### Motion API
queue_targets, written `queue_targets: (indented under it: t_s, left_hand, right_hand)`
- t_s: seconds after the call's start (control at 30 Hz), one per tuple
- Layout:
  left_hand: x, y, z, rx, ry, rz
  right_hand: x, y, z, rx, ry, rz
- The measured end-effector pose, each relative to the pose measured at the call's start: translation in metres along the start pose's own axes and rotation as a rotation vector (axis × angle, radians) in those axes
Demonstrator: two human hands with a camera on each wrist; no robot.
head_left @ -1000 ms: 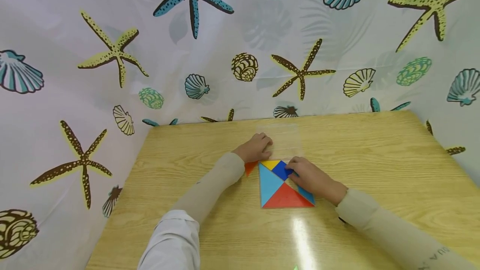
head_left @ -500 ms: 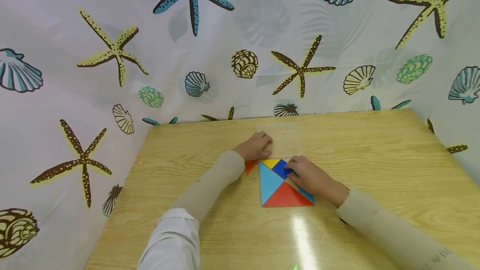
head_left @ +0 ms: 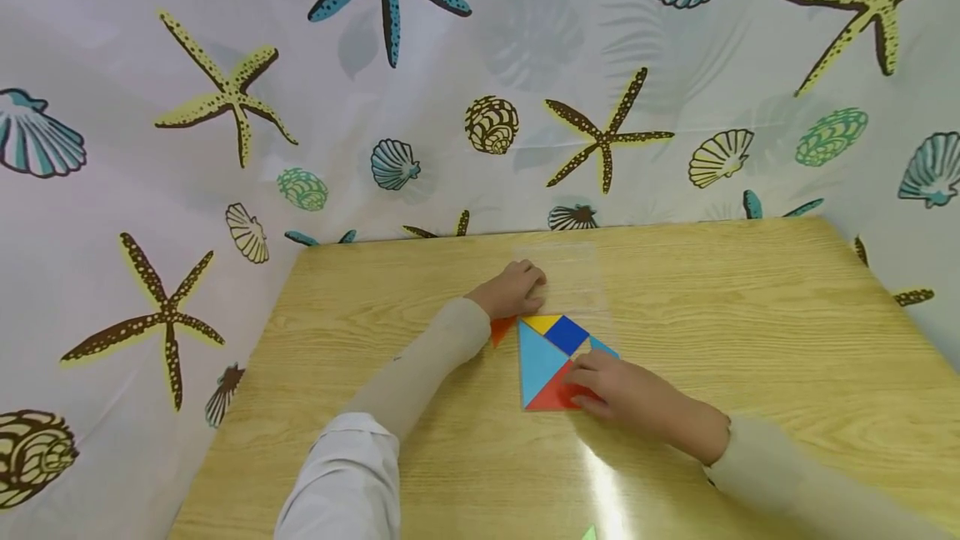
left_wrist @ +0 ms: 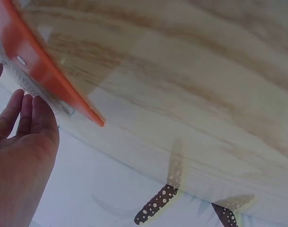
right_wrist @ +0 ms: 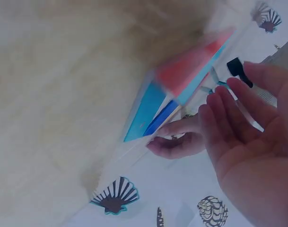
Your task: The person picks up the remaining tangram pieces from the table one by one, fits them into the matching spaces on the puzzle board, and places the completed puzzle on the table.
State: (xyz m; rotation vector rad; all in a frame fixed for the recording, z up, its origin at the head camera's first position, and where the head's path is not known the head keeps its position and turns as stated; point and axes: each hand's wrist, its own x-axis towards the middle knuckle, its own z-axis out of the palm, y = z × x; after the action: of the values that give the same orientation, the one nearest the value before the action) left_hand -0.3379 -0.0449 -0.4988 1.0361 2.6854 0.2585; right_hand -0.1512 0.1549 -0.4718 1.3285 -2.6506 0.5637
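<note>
A square tangram in a clear case [head_left: 522,409] lies mid-table. In it are a yellow triangle [head_left: 542,323], a dark blue square [head_left: 566,335], a large light blue triangle [head_left: 538,365], a red triangle [head_left: 551,397] and another blue piece [head_left: 603,347]. Wood tone shows through a small gap beside the square. My left hand [head_left: 510,290] rests at the case's upper left, fingers bent near its clear edge. Next to that wrist lies an orange triangle [left_wrist: 44,66], partly hidden in the head view. My right hand [head_left: 618,390] hovers over the red triangle, fingers loosely extended, holding nothing visible.
A clear lid or sheet [head_left: 573,277] lies flat behind the pieces. The tip of a green piece [head_left: 590,533] shows at the bottom edge of the head view. Wood-grain table [head_left: 750,307] spreads around, backed by a shell-and-starfish curtain [head_left: 450,48].
My right hand has left the dark blue square and moved toward me, over the red triangle. More of the square and the right-hand blue piece shows. My left hand stays put.
</note>
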Motion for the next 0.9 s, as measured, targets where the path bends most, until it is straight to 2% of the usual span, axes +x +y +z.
queue_targets:
  t_s: [0.1,0.23,0.47,0.8,0.9]
  left_hand:
    - [0.000,0.002,-0.002,0.001,-0.003,0.008]
    - [0.002,0.003,-0.002,0.000,-0.002,0.007]
    - [0.001,0.005,-0.005,0.009,-0.002,-0.019]
    - [0.002,0.002,-0.004,0.008,-0.008,-0.002]
    - [0.003,0.001,-0.003,0.005,-0.012,0.004]
  right_hand:
    - [-0.010,-0.011,0.002,0.052,-0.042,-0.072]
    - [-0.024,-0.027,0.002,0.115,-0.145,-0.135]
    - [-0.041,-0.048,0.007,0.105,-0.250,-0.208]
    - [-0.048,-0.071,0.022,0.046,-0.187,-0.227]
    - [-0.049,-0.074,0.028,0.065,-0.188,-0.227]
